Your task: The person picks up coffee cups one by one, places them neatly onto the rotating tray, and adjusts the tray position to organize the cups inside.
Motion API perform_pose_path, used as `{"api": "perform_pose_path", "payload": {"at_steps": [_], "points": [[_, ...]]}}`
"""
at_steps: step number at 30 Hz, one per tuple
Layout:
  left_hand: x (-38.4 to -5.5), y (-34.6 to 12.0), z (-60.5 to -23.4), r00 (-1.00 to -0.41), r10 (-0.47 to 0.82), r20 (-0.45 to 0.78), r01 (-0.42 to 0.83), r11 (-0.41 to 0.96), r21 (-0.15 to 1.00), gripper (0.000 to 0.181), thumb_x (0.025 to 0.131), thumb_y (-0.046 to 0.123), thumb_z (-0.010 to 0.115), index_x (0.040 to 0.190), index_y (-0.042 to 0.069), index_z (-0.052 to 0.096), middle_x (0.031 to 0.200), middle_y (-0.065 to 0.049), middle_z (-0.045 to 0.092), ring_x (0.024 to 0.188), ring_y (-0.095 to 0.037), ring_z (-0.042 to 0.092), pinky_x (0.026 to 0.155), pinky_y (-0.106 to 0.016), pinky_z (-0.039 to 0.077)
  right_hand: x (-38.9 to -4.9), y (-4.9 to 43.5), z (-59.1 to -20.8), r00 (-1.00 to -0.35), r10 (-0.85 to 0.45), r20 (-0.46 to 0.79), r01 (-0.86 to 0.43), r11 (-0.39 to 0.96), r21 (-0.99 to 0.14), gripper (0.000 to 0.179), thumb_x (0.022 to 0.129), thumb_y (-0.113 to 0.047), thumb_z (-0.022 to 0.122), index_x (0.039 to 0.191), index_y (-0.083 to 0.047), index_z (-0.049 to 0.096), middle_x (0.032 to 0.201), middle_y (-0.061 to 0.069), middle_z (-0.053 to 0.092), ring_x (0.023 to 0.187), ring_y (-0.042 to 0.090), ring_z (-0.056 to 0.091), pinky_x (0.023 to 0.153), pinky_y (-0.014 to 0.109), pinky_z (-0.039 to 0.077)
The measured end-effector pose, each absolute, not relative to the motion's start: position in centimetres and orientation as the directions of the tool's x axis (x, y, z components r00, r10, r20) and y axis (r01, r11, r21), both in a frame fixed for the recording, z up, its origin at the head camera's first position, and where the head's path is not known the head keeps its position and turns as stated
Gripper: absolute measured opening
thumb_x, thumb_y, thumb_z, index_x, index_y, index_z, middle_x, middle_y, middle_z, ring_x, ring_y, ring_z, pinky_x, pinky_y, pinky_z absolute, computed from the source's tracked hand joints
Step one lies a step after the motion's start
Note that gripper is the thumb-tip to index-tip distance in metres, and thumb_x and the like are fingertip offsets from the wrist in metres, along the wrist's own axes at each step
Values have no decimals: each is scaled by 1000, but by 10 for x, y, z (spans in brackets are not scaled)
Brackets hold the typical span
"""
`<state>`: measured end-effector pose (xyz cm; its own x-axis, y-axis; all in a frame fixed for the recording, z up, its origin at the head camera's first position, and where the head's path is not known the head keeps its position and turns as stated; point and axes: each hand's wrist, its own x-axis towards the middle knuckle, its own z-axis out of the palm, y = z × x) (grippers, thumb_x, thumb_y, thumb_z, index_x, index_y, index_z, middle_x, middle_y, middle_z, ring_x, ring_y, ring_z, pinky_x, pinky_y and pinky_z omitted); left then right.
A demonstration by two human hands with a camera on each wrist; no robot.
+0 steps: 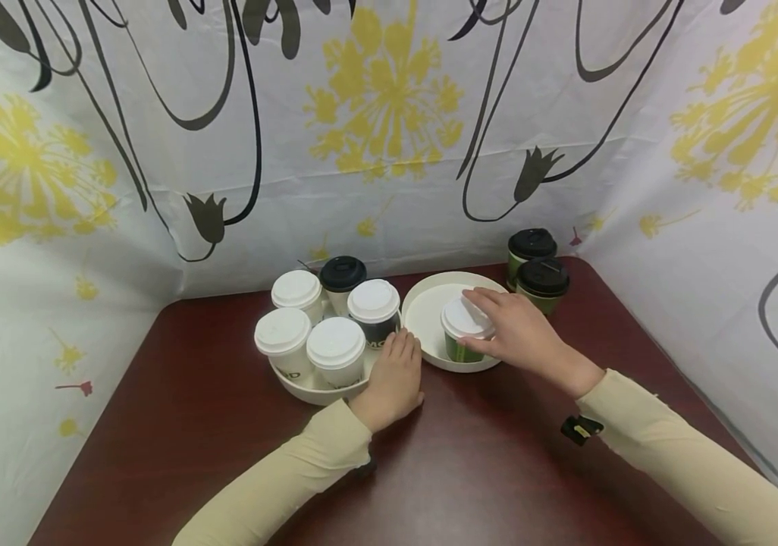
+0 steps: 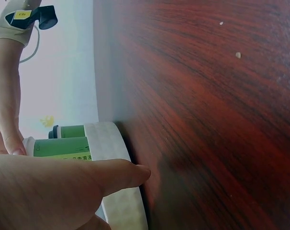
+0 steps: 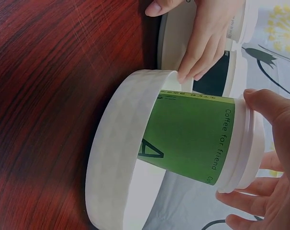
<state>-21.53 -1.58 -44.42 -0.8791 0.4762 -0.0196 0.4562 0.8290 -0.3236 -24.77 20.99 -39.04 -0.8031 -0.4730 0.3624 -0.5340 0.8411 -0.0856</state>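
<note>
A green paper coffee cup (image 3: pixel 193 136) with a white lid (image 1: pixel 465 317) stands in the right-hand round white tray (image 1: pixel 423 345). My right hand (image 1: pixel 515 330) grips the cup by its lid, thumb on one side and fingers on the other. My left hand (image 1: pixel 396 375) has its fingers extended between the two trays, by the right rim of the left-hand tray (image 1: pixel 314 396). In that left tray are several lidded cups, among them a white-lidded cup with a dark band (image 1: pixel 377 334) near my left fingertips.
Two green cups with black lids (image 1: pixel 543 280) stand on the table behind and right of the right tray. One black-lidded cup (image 1: pixel 343 277) is at the back of the left group. A patterned cloth (image 1: pixel 389 212) hangs along the table's (image 1: pixel 471 470) back edge.
</note>
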Motion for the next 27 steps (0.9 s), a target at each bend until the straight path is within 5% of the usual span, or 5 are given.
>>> {"api": "perform_pose_path", "payload": {"at_steps": [10, 19, 27], "points": [[-219, -15, -449, -885, 463, -43, 451, 834, -318, 91, 87, 58, 63, 152, 2, 34, 158, -14, 37, 152, -28, 27, 126, -40, 21, -247, 210, -390, -811, -473, 344, -527, 846, -81, 84, 79, -56, 75, 143, -7, 51, 139, 21, 58, 118, 40, 62, 101, 58, 46], [-216, -14, -450, -886, 462, -32, 448, 839, -308, 92, 87, 58, 64, 153, 2, 33, 159, -14, 36, 152, -28, 26, 126, -40, 21, -237, 223, -383, -843, -389, 372, -481, 855, -195, 93, 79, -61, 73, 150, -8, 42, 148, 17, 50, 130, 40, 53, 106, 56, 44], [-217, -15, -452, -891, 453, -32, 443, 849, -287, 93, 86, 58, 65, 153, 2, 32, 160, -14, 34, 153, -28, 25, 126, -39, 20, -222, 253, -400, -837, -262, 480, -438, 848, -299, 48, 94, -29, 64, 136, -7, 57, 136, 15, 61, 126, 34, 57, 98, 56, 48]]}}
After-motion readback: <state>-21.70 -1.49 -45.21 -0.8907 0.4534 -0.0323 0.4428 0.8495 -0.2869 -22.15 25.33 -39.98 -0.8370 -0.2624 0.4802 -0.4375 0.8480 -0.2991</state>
